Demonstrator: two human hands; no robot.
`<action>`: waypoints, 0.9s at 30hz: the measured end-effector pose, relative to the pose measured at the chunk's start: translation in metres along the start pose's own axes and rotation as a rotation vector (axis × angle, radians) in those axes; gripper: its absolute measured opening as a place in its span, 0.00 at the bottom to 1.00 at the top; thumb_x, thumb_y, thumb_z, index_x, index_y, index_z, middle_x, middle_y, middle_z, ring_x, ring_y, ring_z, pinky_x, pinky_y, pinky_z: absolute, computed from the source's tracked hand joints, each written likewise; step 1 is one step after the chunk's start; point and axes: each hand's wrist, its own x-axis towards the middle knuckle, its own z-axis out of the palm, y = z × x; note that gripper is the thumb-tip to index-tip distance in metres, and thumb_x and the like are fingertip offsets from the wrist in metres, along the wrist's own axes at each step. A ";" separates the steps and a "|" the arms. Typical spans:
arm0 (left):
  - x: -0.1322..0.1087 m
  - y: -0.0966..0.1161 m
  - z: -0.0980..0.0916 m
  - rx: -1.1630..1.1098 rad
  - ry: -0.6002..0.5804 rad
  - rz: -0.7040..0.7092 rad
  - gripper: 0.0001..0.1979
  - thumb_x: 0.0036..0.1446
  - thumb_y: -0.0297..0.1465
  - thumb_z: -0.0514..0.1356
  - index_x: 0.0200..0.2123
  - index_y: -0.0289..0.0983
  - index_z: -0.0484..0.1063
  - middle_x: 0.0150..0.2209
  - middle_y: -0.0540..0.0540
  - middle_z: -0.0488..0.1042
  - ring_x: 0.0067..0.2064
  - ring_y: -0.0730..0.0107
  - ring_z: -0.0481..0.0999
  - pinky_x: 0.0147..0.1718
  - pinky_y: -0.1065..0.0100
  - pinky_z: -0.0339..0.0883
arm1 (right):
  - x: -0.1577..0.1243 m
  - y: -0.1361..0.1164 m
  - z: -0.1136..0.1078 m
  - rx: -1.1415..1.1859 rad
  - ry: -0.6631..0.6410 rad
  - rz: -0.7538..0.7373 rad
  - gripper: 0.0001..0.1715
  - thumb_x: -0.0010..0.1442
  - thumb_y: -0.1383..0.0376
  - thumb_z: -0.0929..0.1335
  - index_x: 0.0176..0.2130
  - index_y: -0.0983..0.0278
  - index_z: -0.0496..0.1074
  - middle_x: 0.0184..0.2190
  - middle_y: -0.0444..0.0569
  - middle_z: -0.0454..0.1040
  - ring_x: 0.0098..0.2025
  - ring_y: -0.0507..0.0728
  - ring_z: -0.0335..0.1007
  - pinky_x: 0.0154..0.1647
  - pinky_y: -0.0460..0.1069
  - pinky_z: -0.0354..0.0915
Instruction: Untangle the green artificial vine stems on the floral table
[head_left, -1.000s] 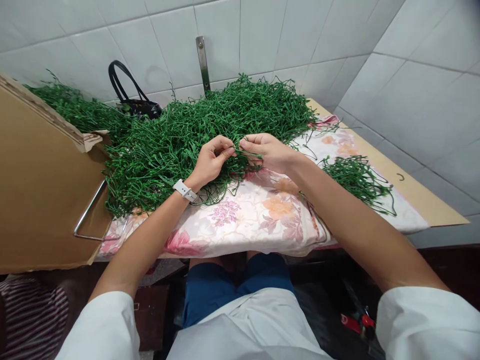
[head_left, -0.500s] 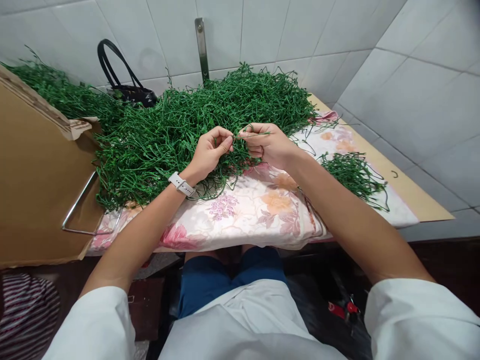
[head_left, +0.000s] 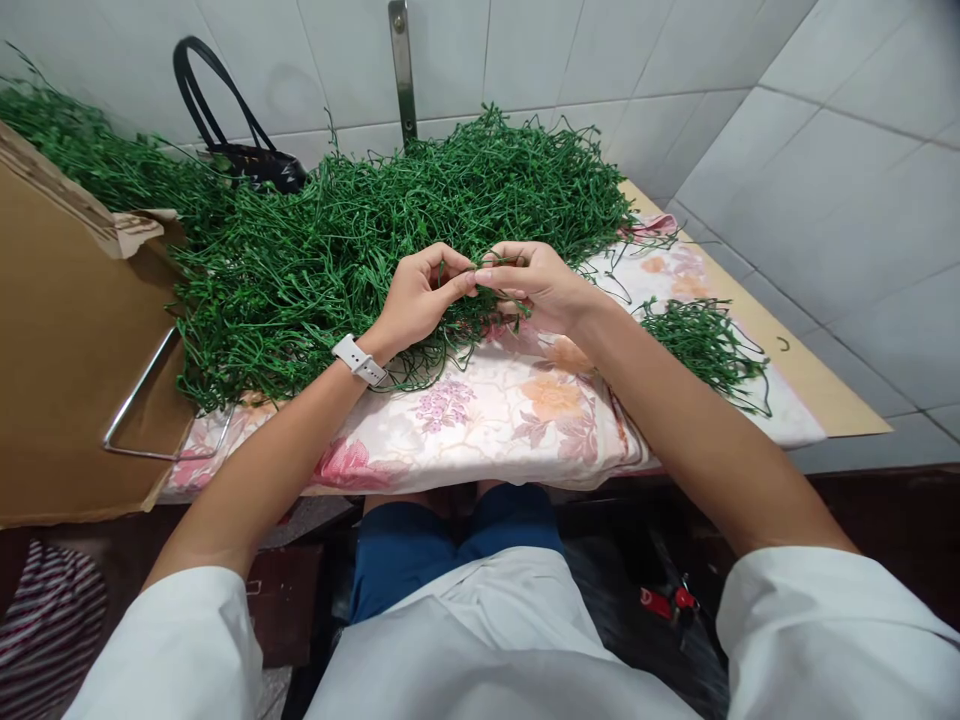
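A big heap of green plastic stems (head_left: 315, 250) covers the back of a flowered cloth (head_left: 495, 420) on the table. My left hand (head_left: 420, 300), with a white watch on its wrist, is pinched on a green stem (head_left: 480, 268) at the heap's front edge. My right hand (head_left: 536, 285) meets it fingertip to fingertip and is closed on the same stem. A smaller bunch of green stems (head_left: 701, 345) lies apart on the cloth to the right of my right arm.
A brown cardboard box flap (head_left: 67, 360) with a metal wire frame (head_left: 142, 410) stands at the left. A black handbag (head_left: 247, 150) sits behind the heap against the tiled wall. A red-handled tool (head_left: 667, 600) lies on the floor at lower right.
Both hands stayed together at the heap's front edge, their fingers shifting on the stem. The camera tilted, so everything sits a little lower and to the left.
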 end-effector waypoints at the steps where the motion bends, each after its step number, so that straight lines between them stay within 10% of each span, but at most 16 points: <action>1: 0.000 0.000 -0.001 0.002 -0.011 -0.002 0.28 0.51 0.57 0.73 0.33 0.37 0.76 0.29 0.50 0.78 0.31 0.75 0.76 0.31 0.70 0.68 | 0.000 0.000 -0.001 -0.023 0.001 -0.016 0.28 0.40 0.57 0.86 0.31 0.65 0.72 0.19 0.35 0.61 0.19 0.43 0.45 0.17 0.44 0.44; 17: 0.002 0.000 -0.001 0.023 -0.014 0.038 0.29 0.54 0.60 0.69 0.32 0.38 0.74 0.27 0.52 0.69 0.29 0.76 0.66 0.31 0.68 0.62 | 0.003 0.002 -0.009 -0.042 -0.070 -0.073 0.31 0.48 0.47 0.84 0.31 0.65 0.72 0.27 0.42 0.71 0.21 0.44 0.48 0.18 0.45 0.41; 27: 0.001 -0.002 0.002 0.038 -0.012 0.054 0.28 0.57 0.58 0.69 0.31 0.37 0.71 0.27 0.52 0.68 0.28 0.76 0.64 0.28 0.68 0.59 | 0.007 0.010 -0.003 -0.291 0.126 -0.330 0.25 0.54 0.48 0.82 0.31 0.63 0.75 0.30 0.47 0.69 0.29 0.50 0.57 0.23 0.46 0.49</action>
